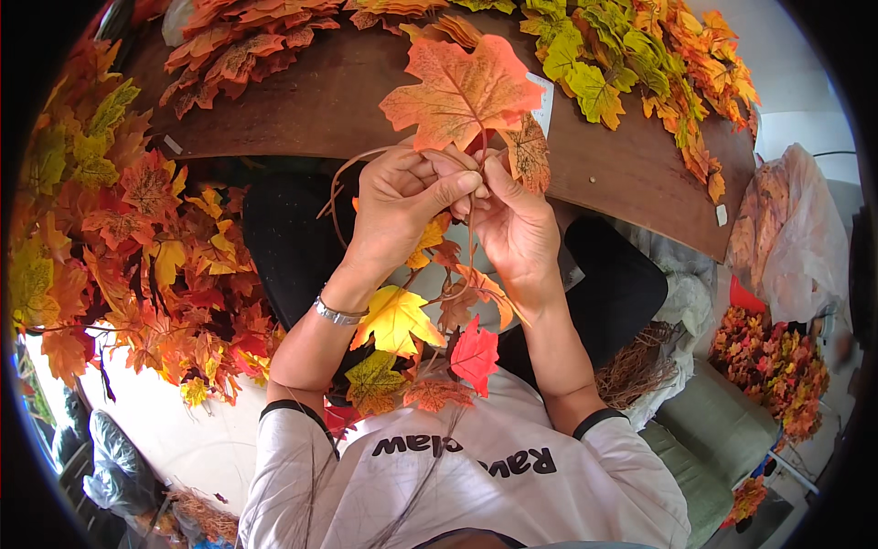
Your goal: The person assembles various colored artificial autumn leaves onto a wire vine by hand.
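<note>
Pinching a brown vine [472,236] in the head view, with the left hand [402,197] clamped on it by thumb and fingers. Gripping it with the right hand [514,215] too, clamped on the vine right up close to the left one. Hard to tell how the vine bends behind the fingers. Holding a big orange leaf [465,91] up above both hands, over the brown table [631,174], with a spotted leaf [529,154] hanging by the right thumb. Looping some of the vine out past the left hand. Letting the rest hang down between the arms, over the lap, with a yellow leaf [400,322], a red leaf [475,355] and a green leaf [372,382] near the white shirt [512,499]. Wearing a silver band [339,314] on the left wrist. Sitting close to the table in black pants [282,242]. Facing orange leaves [242,50] piled at the far left of the table and green leaves [594,87] at the far right. Sitting by a big heap [155,265] of bright leaves on the left. Off to the right: a clear bag [805,247], red leaves [768,366] and, nearer in, brown twigs [631,368].
</note>
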Tool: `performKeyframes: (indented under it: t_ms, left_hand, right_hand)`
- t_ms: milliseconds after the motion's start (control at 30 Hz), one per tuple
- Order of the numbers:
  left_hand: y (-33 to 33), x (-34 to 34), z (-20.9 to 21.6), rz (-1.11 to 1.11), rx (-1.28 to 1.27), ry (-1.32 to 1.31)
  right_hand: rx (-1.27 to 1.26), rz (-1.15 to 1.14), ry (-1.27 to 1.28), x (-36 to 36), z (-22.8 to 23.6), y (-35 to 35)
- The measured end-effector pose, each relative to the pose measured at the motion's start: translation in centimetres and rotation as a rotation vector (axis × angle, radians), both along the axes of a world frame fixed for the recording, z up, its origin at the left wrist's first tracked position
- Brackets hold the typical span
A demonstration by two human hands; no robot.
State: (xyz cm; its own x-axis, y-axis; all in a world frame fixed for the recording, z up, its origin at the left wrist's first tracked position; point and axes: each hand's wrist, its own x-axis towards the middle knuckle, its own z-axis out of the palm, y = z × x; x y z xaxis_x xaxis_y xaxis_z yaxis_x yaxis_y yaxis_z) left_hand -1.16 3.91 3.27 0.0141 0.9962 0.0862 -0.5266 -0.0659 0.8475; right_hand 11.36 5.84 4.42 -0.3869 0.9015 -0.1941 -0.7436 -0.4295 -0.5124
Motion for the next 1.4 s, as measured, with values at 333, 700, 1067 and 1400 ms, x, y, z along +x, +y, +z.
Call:
performKeyframes:
  t_ms: [333, 700, 1067, 1400]
  left_hand:
    - [0.1, -0.4, -0.4, -0.025, -0.096, -0.098]
    - [0.5, -0.4, -0.1, 0.194, 0.004, 0.202]
    - [-1.1, -1.4, -0.6, 0.038, -0.022, -0.188]
    - [-2.9, -4.9, 3.9, 0.066, 0.097, 0.524]
  right_hand:
    - [0.151, 0.09, -0.183, 1.2, -1.6, 0.2]
    - [0.31, -0.201, -0.296, -0.4, -1.3, -1.2]
    - [1.294, -0.468, -1.125, 0.0, -1.2, -2.8]
    - [1.248, -0.14, -1.023, 0.9, 1.4, -3.1]
